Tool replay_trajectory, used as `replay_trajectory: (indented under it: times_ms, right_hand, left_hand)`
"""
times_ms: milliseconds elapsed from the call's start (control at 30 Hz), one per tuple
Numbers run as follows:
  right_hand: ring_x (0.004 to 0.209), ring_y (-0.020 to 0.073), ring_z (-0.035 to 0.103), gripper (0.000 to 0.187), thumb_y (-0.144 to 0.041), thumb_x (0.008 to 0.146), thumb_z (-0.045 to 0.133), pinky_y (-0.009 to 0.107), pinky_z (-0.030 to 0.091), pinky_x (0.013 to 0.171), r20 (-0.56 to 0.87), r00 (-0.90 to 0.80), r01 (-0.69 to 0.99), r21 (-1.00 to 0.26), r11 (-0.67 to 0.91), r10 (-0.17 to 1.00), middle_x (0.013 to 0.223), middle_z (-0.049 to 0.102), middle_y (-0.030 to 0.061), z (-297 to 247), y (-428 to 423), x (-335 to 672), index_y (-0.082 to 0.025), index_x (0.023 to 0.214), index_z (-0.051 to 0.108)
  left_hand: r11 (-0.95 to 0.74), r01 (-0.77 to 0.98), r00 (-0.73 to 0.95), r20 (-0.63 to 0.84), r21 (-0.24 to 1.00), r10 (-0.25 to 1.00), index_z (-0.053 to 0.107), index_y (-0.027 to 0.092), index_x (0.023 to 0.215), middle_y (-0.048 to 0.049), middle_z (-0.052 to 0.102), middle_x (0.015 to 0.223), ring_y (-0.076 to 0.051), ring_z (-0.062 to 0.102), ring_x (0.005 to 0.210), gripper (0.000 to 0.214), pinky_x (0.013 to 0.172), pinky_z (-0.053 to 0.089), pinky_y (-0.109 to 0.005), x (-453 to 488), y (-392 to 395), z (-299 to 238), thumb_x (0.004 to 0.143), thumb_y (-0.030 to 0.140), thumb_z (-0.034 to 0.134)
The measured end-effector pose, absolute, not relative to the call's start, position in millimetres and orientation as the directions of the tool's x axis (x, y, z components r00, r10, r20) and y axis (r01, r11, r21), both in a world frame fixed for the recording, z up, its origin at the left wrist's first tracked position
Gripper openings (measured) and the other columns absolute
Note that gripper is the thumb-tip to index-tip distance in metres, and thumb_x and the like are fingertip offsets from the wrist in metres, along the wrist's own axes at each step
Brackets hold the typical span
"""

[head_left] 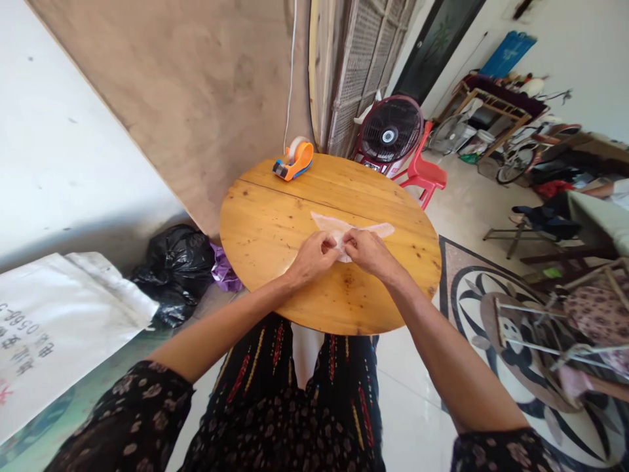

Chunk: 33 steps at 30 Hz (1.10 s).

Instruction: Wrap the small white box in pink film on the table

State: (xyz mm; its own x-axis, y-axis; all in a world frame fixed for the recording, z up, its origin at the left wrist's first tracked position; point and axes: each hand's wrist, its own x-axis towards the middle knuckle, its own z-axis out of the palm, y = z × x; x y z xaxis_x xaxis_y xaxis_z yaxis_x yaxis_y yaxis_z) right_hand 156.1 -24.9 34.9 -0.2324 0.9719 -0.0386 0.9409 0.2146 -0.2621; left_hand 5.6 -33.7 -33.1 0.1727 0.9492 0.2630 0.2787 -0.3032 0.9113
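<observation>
A thin, whitish, see-through sheet [381, 229], like soft plastic or tissue, lies bunched on the round wooden table [265, 229]. Two of its corners spread outward beyond my fingers. My left hand [315, 253] pinches its gathered middle from the left, thumb and fingertips together. From the right, my right hand [367, 250] pinches the same spot, its fingertips almost meeting those of the left. Whatever may lie inside the gathered part is hidden by my fingers. Near the table's far edge stands an orange and blue tape dispenser [297, 160] with a roll of tape.
Behind the table are a dark red fan [390, 134] and a red plastic chair [426, 172]. Black garbage bags [179, 262] and a large white sack [63, 328] lie at left. A folding chair [540, 328] stands at right, and someone's arm [597, 190] shows at the far right.
</observation>
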Motion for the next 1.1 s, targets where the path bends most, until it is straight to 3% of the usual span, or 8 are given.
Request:
replay_trajectory:
  times_ms: [233,367,500,633,833,1000,1100]
  right_hand:
    - [0.073,0.0164,0.059,0.029,-0.009,0.072,0.044,0.025,0.042,0.066,-0.016,-0.359,0.822,-0.478,0.308,0.933,0.081,0.068,0.0052,27,-28,174,-0.015,0.085,0.07]
    - [0.065,0.0128,0.055,0.033,-0.008,0.068,0.041,0.023,0.04,0.059,-0.033,-0.381,0.766,-0.572,0.295,0.924,0.075,0.063,0.0023,19,-23,180,-0.014,0.081,0.07]
    - [0.066,0.0119,0.055,0.033,-0.011,0.072,0.042,0.022,0.039,0.06,0.022,-0.434,0.701,-0.62,0.353,0.901,0.075,0.062,0.0014,14,-18,182,-0.015,0.083,0.073]
    - [0.068,0.0132,0.054,0.026,-0.015,0.076,0.048,0.024,0.039,0.063,0.069,-0.445,0.722,-0.561,0.404,0.893,0.074,0.061,0.0016,12,-19,183,-0.016,0.082,0.073]
    - [0.082,0.0166,0.055,0.025,-0.021,0.085,0.05,0.028,0.041,0.074,0.204,-0.42,0.747,-0.475,0.464,0.884,0.087,0.061,0.0051,6,-35,182,-0.02,0.097,0.072]
    - [0.088,0.0201,0.054,0.027,-0.03,0.09,0.049,0.03,0.043,0.076,0.274,-0.327,0.866,-0.296,0.403,0.904,0.094,0.058,0.0083,-5,-53,176,-0.022,0.105,0.07]
    - [0.094,0.0222,0.056,0.034,-0.033,0.093,0.044,0.032,0.046,0.076,0.277,-0.227,0.92,-0.253,0.298,0.934,0.112,0.057,0.0107,-9,-61,169,-0.027,0.119,0.066]
  left_hand:
    - [-0.2,0.453,0.157,0.143,0.869,0.977,0.05,0.017,0.06,0.0032,0.052,0.059,-0.012,0.048,0.058,0.035,0.056,0.034,-0.024,17,-27,-11,0.078,0.045,0.059]
    - [-0.197,0.511,0.116,0.159,0.837,0.98,0.051,0.017,0.058,0.0021,0.054,0.062,-0.014,0.051,0.065,0.031,0.06,0.036,-0.026,24,-28,-14,0.076,0.041,0.062]
    - [-0.212,0.541,0.054,0.217,0.814,0.975,0.052,0.018,0.06,0.0002,0.056,0.069,-0.015,0.053,0.075,0.019,0.068,0.039,-0.027,28,-29,-22,0.073,0.028,0.062]
    - [-0.233,0.511,0.042,0.246,0.828,0.968,0.052,0.018,0.06,0.0001,0.055,0.068,-0.015,0.053,0.075,0.015,0.07,0.041,-0.027,29,-28,-28,0.073,0.019,0.058]
    - [-0.277,0.427,0.046,0.285,0.861,0.957,0.055,0.019,0.062,0.0003,0.057,0.07,-0.016,0.054,0.077,0.011,0.073,0.044,-0.027,24,-30,-34,0.073,0.018,0.057]
    - [-0.286,0.381,0.034,0.296,0.879,0.955,0.056,0.018,0.062,0.0007,0.057,0.068,-0.015,0.054,0.075,0.013,0.071,0.044,-0.026,24,-31,-40,0.074,0.022,0.057]
    - [-0.281,0.352,0.029,0.289,0.893,0.957,0.056,0.018,0.06,0.0012,0.057,0.064,-0.014,0.054,0.071,0.016,0.067,0.044,-0.025,25,-29,-43,0.074,0.026,0.057]
